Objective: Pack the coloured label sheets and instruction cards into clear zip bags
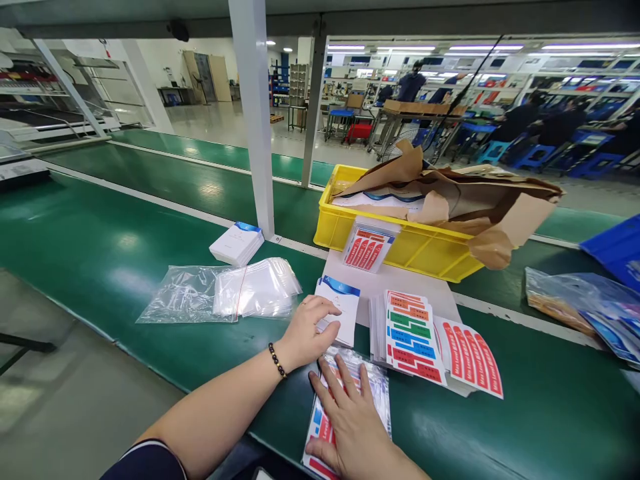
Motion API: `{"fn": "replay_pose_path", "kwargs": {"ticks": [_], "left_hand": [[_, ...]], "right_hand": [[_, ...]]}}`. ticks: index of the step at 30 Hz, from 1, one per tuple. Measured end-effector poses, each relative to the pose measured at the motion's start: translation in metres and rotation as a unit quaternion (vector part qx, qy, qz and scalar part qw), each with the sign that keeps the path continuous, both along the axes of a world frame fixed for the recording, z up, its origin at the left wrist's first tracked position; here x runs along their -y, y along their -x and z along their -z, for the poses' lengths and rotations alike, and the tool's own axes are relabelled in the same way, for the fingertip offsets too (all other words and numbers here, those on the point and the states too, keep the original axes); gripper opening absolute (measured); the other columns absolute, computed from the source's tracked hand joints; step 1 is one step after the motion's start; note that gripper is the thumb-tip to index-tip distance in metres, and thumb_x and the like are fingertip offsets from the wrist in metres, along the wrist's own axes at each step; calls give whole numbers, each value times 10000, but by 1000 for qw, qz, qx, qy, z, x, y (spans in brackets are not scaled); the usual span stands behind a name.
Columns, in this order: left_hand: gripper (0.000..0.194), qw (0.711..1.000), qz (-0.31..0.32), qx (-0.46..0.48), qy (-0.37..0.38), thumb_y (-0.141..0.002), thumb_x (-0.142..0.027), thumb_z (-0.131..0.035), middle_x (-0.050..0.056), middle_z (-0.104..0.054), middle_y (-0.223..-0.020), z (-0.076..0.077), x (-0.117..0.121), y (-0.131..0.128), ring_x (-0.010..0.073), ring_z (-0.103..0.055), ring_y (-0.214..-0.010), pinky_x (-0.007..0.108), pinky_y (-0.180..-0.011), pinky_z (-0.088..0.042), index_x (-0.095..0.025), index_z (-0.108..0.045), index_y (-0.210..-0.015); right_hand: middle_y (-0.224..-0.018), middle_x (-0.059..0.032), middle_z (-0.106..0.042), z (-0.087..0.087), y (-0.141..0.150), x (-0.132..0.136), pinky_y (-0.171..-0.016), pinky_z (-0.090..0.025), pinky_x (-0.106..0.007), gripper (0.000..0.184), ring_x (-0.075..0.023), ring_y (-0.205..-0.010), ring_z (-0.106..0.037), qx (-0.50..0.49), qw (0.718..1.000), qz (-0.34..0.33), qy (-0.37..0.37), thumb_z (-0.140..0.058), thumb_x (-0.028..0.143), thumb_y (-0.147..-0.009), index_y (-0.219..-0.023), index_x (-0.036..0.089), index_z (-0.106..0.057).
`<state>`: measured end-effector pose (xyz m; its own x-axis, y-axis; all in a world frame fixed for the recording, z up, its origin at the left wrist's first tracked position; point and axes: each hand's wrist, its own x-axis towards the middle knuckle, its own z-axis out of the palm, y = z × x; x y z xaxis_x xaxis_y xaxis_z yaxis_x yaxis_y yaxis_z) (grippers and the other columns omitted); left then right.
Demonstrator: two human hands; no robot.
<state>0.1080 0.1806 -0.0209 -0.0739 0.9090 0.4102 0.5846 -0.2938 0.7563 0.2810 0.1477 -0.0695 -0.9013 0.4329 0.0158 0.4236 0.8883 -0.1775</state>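
Note:
My left hand (311,331), a beaded bracelet at its wrist, reaches over a small stack of white booklets with a blue top (346,319). Its thumb and forefinger are apart at the booklet's left side; the other fingers are partly hidden. Spread flat, my right hand (350,417) rests on a clear plastic bag (383,393) that holds red and blue printed sticker sheets. Right of the booklets lies a thick pile of coloured sticker sheets (413,333). Beside it, red "Max Level / Min Level" sticker sheets (475,360) are fanned out.
Clear empty bags (257,290) lie on the green belt (110,233), near another booklet stack (237,243). Behind stands a yellow crate (425,247) with torn brown paper (520,227), a red sticker stack (369,248) leaning against it. A white post (255,120) rises behind the bags.

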Motion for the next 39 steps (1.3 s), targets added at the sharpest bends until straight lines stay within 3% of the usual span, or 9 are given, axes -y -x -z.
{"fn": "replay_pose_path", "kwargs": {"ticks": [10, 13, 17, 23, 27, 30, 33, 37, 39], "left_hand": [[210, 997, 15, -47, -65, -789, -154, -406, 67, -592, -884, 5, 6, -11, 171, -511, -913, 324, -852, -389, -156, -579, -909], [245, 991, 13, -127, 30, -843, -206, -334, 44, -609, -869, -8, 9, -4, 131, -543, -857, 241, -794, -404, -169, -564, -917], [358, 946, -121, -222, 204, -884, -333, -237, 68, -619, -873, -23, -3, 42, 160, -563, -844, 259, -743, -401, -167, -554, -884], [307, 895, -171, -248, 328, -764, -402, -526, 97, -614, -815, -2, -22, 118, 193, -573, -782, 315, -697, -426, -106, -566, -834], [240, 899, -140, -246, 333, -823, -343, -473, 30, -581, -826, 6, -23, 126, 130, -548, -751, 326, -712, -439, -119, -557, -841], [199, 921, -105, -224, 300, -816, -274, -453, 26, -573, -741, -3, -18, 116, 130, -530, -697, 278, -654, -417, -119, -563, -757], [219, 947, -39, -186, 260, -803, -246, -399, 7, -558, -665, -19, -6, 94, 119, -508, -638, 220, -579, -384, -128, -562, -717], [214, 960, 67, -148, 226, -773, -267, -412, -12, -561, -650, -36, 19, 51, 103, -502, -607, 178, -531, -364, -138, -571, -714], [194, 955, 111, -175, 211, -747, -248, -430, -7, -574, -623, -38, 30, 30, 105, -498, -572, 182, -517, -348, -149, -585, -682]], "right_hand": [[-1416, -126, -179, 5, -6, -8, -913, 13, -686, 815, -391, -1275, -82, 2, 998, 11, 59, -394, 693, -694, -1362, 275, -185], [-1402, -137, -221, 9, -10, -11, -929, -83, -676, 728, -360, -1267, -176, -36, 999, -7, 31, -404, 620, -750, -1351, 246, -234], [-1323, -136, -374, -2, -17, -21, -981, -265, -527, 481, -259, -1222, -328, -150, 988, -4, -26, -445, 377, -829, -1258, 167, -388], [-1182, -126, -491, -39, -17, -27, -954, -349, -450, 328, -239, -1130, -427, -303, 951, -3, -59, -523, 187, -776, -1101, 151, -495], [-1128, -105, -518, -47, -12, -22, -926, -370, -433, 251, -233, -1100, -445, -332, 943, -10, -2, -515, 145, -772, -1018, 182, -537], [-1137, -95, -514, -46, -8, -19, -888, -406, -390, 169, -221, -1079, -466, -349, 928, 41, 123, -483, 197, -808, -959, 206, -559], [-1176, -98, -503, -43, -4, -22, -894, -411, -379, 218, -217, -1065, -493, -366, 862, 137, 323, -453, 337, -836, -981, 211, -556], [-1085, -147, -566, -36, 2, -30, -721, -499, -383, 524, -204, -806, -622, -378, 692, 208, 578, -375, 530, -821, -1200, 171, -415], [-906, -124, -631, -34, 1, -33, -596, -508, -355, 569, -177, -611, -624, -370, 667, 201, 615, -372, 557, -810, -1207, 151, -412]]}}
